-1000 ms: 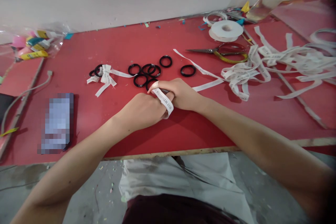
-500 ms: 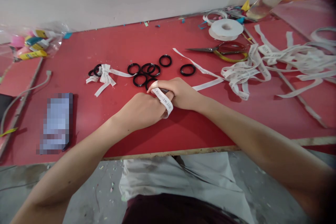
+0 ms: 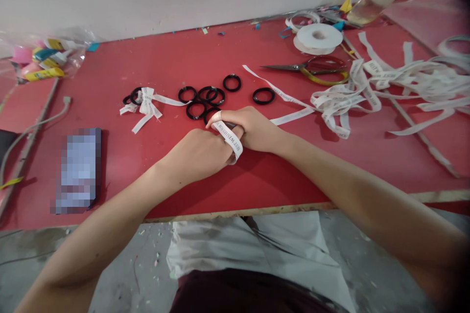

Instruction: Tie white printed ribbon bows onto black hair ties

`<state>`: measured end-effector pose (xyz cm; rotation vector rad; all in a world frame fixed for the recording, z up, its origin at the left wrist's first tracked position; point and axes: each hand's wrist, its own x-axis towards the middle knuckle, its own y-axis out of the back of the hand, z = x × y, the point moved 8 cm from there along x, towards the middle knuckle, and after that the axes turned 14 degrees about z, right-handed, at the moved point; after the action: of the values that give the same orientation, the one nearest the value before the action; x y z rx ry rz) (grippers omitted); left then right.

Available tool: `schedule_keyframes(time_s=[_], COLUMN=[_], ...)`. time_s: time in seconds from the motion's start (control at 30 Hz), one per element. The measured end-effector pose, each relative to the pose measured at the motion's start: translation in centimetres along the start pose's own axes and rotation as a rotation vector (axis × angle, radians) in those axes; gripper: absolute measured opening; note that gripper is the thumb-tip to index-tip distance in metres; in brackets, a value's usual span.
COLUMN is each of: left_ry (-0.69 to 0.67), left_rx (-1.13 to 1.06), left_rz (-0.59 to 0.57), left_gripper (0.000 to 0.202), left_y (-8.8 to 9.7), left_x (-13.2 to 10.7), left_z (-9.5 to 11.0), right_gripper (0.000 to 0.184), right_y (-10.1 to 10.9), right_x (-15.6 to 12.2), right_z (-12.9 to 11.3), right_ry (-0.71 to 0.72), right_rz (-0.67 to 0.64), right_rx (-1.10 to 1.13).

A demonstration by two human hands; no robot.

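Note:
My left hand (image 3: 200,154) and my right hand (image 3: 257,129) meet low over the front of the red table. A white printed ribbon (image 3: 229,138) loops over the knuckles between them, and both hands are closed on it. My right thumb presses near the loop's upper end. Most fingertips are hidden beneath the hands, and a dark ring seems partly visible there. Just beyond lie several black hair ties (image 3: 205,95), some overlapping. Another hair tie (image 3: 263,96) rests apart to the right. To the left, a white ribbon bow (image 3: 147,102) sits against black hair ties.
Scissors (image 3: 304,67) with yellow-green handles lie behind a heap of loose ribbon (image 3: 341,98). A white ribbon spool (image 3: 318,38) stands at the back right. At left are a phone (image 3: 79,168), a cable (image 3: 40,124) and a plastic bag of colourful items (image 3: 47,58).
Both hands keep nearly the same pose, with the ribbon still looped between them. The view has shifted very slightly.

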<state>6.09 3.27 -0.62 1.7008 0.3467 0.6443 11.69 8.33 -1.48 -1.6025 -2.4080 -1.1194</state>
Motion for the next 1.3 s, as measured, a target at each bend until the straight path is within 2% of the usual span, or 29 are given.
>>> schedule_keyframes(time_s=[0.2,0.5,1.3], left_ry=[0.02,-0.001,0.002], left_rx=[-0.004,0.019,0.026], left_rz=[-0.03,0.011,0.022], left_gripper=[0.033,0.034,0.034], left_y=[-0.21,-0.12,-0.07], left_x=[-0.05,-0.08,-0.04], left_z=[-0.19,-0.13,-0.12], right_gripper=[0.028,0.029,0.028], right_y=[0.02,0.04,-0.07], right_x=[0.04,0.01,0.06], right_z=[-0.05,-0.06,0.09], right_ry=[0.018,0.013,0.004], right_rz=[-0.001,-0.004,-0.008], right_rx=[0.002,0.0,-0.01])
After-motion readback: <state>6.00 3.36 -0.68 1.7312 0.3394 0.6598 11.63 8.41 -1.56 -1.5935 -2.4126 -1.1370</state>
